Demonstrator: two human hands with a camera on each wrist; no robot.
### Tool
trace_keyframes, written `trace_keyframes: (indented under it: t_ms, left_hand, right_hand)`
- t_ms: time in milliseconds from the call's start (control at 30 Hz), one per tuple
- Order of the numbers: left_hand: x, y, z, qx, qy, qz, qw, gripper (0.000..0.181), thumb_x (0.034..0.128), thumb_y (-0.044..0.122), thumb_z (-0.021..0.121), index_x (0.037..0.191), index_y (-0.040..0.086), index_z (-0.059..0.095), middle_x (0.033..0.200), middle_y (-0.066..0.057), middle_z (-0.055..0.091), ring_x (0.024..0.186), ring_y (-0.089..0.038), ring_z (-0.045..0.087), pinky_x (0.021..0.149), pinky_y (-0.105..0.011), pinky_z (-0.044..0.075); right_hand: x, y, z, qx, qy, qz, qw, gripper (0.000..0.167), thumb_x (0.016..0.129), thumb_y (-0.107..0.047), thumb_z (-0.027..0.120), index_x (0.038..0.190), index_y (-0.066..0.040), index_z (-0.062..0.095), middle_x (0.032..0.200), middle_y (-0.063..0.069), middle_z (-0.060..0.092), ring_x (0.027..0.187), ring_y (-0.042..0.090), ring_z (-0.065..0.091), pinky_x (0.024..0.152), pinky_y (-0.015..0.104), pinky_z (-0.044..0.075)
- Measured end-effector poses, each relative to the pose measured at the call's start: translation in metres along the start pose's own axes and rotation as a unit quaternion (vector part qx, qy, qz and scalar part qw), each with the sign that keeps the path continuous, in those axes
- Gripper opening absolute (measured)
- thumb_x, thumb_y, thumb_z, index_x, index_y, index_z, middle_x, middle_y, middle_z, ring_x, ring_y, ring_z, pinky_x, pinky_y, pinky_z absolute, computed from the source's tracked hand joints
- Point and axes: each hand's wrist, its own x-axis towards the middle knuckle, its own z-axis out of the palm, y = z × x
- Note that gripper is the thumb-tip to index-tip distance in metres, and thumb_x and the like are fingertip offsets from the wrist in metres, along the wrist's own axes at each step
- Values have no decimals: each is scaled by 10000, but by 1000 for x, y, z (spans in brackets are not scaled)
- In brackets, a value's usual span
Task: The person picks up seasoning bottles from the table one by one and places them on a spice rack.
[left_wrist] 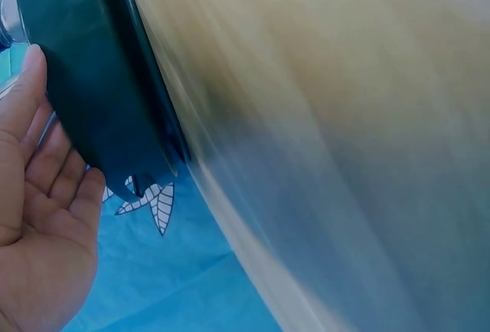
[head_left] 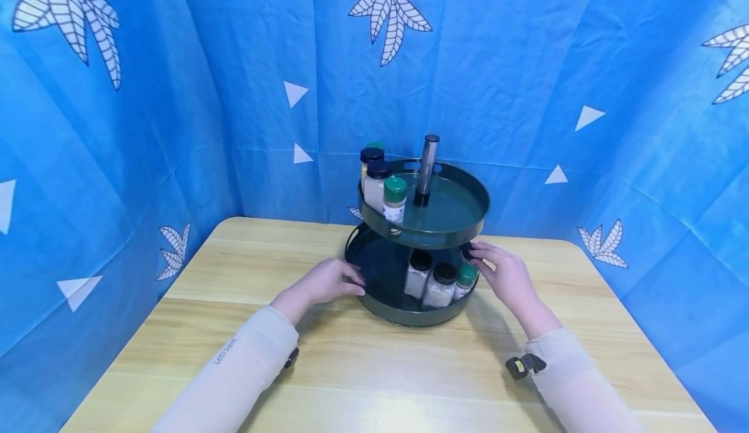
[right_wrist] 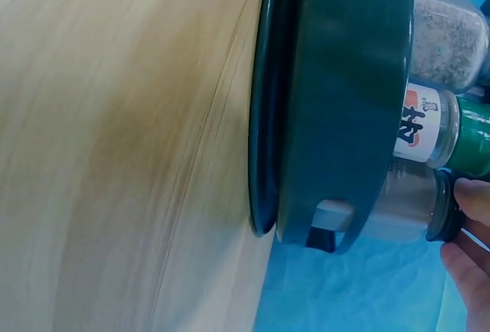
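A dark green two-tier round tray rack point(head_left: 404, 319) stands on the table, with a steel post point(head_left: 428, 166) rising through its top tier. My left hand point(head_left: 328, 281) holds the left rim of the lower tray, its thumb against the rim point(left_wrist: 96, 79) in the left wrist view. At the right side, my right hand point(head_left: 506, 274) pinches the black lid point(right_wrist: 444, 206) of a spice jar point(right_wrist: 394, 202), which stands inside the lower tray's wall. Beside that jar are a green-capped spice jar point(head_left: 465, 280) and two black-lidded jars point(head_left: 439, 287) with pale contents.
On the upper tray's left side, several spice jars point(head_left: 394, 199) with black or green lids stand together. The wooden table point(head_left: 374, 374) extends in front and to both sides. A blue patterned curtain point(head_left: 263, 95) hangs close behind the rack and along the sides.
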Motion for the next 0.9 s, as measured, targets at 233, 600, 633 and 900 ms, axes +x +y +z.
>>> trace_keyframes:
  t_ms: [233, 600, 633, 900]
  left_hand:
    - [0, 0, 1, -49, 59, 0, 10000, 116, 853, 252, 810, 940, 174, 815, 1146, -53, 732, 1170, -243, 642, 1062, -431, 463]
    - [0, 2, -2, -2, 27, -7, 10000, 158, 852, 238, 811, 970, 133, 813, 1152, -66, 730, 1187, -265, 632, 1067, -442, 458]
    - [1, 2, -3, 5, 9, -8, 10000, 164, 853, 235, 810, 976, 127, 813, 1154, -68, 729, 1190, -269, 630, 1067, -443, 457]
    - [1, 3, -4, -14, -35, 0, 10000, 160, 860, 211, 803, 988, 115, 809, 1104, -31, 747, 1256, -275, 591, 1095, -451, 430]
  right_hand:
    - [0, 0, 0, 28, -8, 33, 10000, 211, 809, 43, 792, 1017, 11, 773, 1116, 181, 728, 1030, 373, 696, 884, 539, 550]
    - [0, -3, -5, -13, 54, 35, 10000, 203, 811, 36, 791, 1011, 4, 774, 1112, 173, 731, 1017, 370, 700, 881, 538, 550]
    - [-1, -3, -6, -24, 51, 43, 10000, 201, 813, 31, 792, 1011, 1, 774, 1113, 171, 731, 1015, 369, 701, 880, 536, 551]
    - [0, -8, -17, -93, 47, 71, 9999, 198, 819, 7, 797, 1015, -5, 773, 1126, 175, 726, 1018, 368, 701, 885, 535, 552]
